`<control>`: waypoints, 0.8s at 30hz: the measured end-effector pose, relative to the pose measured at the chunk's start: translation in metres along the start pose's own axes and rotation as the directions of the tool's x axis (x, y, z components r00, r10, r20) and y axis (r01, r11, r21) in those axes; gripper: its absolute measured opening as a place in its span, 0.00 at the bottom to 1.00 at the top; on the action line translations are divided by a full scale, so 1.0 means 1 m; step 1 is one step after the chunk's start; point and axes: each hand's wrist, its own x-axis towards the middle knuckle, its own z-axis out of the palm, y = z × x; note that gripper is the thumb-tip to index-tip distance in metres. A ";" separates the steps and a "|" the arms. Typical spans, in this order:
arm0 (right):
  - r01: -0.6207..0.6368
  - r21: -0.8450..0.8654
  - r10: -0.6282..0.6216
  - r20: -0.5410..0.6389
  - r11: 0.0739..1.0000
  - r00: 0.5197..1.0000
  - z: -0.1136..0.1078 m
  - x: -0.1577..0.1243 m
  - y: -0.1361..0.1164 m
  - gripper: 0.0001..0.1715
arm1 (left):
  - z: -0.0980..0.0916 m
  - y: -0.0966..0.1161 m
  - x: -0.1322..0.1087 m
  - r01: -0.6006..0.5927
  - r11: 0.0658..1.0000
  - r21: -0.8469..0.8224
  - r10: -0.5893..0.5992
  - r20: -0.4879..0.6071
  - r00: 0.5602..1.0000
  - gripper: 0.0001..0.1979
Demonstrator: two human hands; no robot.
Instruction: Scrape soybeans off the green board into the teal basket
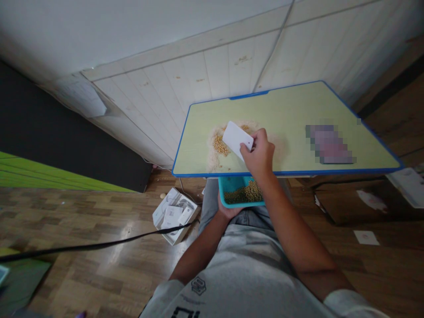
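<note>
My left hand (230, 210) is partly hidden beneath the teal tray (243, 205); my right forearm (291, 225) covers the tray's right end, the table (288, 106) its far side; pixelation obscures a flat object (331, 143); my shirt's lettering (181, 312) is cut off below.

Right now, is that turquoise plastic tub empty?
Not empty: the turquoise plastic tub holds green and tan beans. The yellow-green table hides its far part, so I cannot tell how full.

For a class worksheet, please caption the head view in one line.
Right hand holds a white card near yellow beans on the table; left hand holds a teal tray.
</note>
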 end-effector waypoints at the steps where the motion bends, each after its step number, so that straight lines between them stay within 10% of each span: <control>1: -0.011 -0.007 0.011 -0.010 1.000 1.000 -0.002 0.001 0.002 0.17 | -0.001 0.000 0.001 0.013 1.000 0.002 -0.013 -0.002 1.000 0.40; 24: -0.067 -0.101 0.030 -0.331 0.993 0.943 -0.040 0.026 0.014 0.20 | -0.015 0.003 0.006 0.056 0.992 -0.114 -0.066 -0.086 0.994 0.37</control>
